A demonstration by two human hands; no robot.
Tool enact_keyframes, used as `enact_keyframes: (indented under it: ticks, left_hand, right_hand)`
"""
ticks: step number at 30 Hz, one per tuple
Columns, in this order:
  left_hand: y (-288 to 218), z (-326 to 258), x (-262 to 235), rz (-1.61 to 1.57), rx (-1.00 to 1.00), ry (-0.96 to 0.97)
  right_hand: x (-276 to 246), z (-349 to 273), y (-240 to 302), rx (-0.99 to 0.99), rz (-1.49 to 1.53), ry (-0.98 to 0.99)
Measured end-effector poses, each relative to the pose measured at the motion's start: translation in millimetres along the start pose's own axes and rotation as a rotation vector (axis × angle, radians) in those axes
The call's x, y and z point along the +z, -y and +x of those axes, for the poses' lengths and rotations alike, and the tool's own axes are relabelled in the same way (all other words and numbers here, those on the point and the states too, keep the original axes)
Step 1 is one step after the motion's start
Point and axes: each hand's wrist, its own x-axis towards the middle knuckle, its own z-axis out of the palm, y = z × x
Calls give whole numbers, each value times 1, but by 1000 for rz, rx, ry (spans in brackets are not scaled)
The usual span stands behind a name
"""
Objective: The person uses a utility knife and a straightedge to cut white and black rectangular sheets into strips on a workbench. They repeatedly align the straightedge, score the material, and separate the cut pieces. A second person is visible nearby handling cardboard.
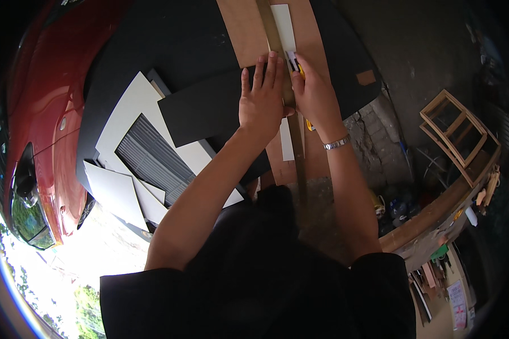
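Observation:
My left hand [259, 103] lies flat with fingers stretched forward, pressing on a long, narrow, brownish straightedge [270, 25]. Close beside it, my right hand [318, 101] is closed round a yellow utility knife [293, 63], held along the straightedge's right side. A white strip [285, 27] runs beside and partly beneath the straightedge, over a brown board [240, 37]. Both hands cover the middle of the strip. Left of my left hand is a flat black sheet [195, 107]. The knife's blade tip is too small to make out.
On the black tabletop [169, 37] at left lie a white frame-shaped board [116, 127], a ribbed grey panel [152, 150] and white offcuts [112, 189]. A red car [68, 73] stands farther left. At right are a wooden frame [452, 127] and a small brown scrap [366, 77].

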Motion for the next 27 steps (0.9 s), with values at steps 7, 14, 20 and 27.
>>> enact_keyframes:
  ticks: [7,14,20,27]
  left_hand:
    - [-1,1,-1,-4,-15,40]
    - [0,0,-1,-3,-12,27]
    - [1,0,0,-20,-17,26]
    - [0,1,-4,-29,-20,74]
  right_hand:
    - [4,-2,-6,-128,-63,-100]
    - [-8,-4,11,31,-109,45]
    - [-11,-2,21,19,-166,48]
    - [-9,-12,18,9,-150,20]
